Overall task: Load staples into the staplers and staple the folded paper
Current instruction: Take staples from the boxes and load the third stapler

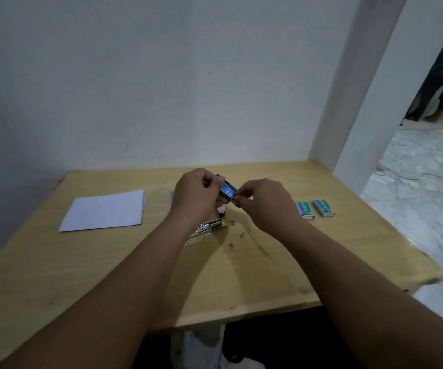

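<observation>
The small black stapler with a blue label marked "10" (227, 191) is held up above the middle of the pale wooden table (281, 262), between both hands. The left hand (197, 194) has its fingers curled round the stapler's left end and grips it. The right hand (260, 199) meets the stapler's right end with thumb and fingertips drawn narrow together in a pinch; whether they hold a strip of staples or a part of the stapler itself is too small to tell.

Directly below the held stapler, on the table, lies a second stapler with a silver metal body and a yellowish end (212, 225), seemingly resting on clear plastic wrapping (199, 237). Just right of that, a few tiny loose staple bits (233, 222) are scattered on the wood. To the right of the held stapler, well apart, sit two small green and white staple boxes (305, 210) side by side. To its left, well apart, the folded white paper (105, 211) lies flat, and no staple can be made out in it.

As a judgement, the task is at its early, loading stage: one stapler is being worked on in the hands, the second seems not yet taken up, and the paper is untouched. Left to do appear to be finishing this load, filling the other stapler, and stapling the folded sheet
</observation>
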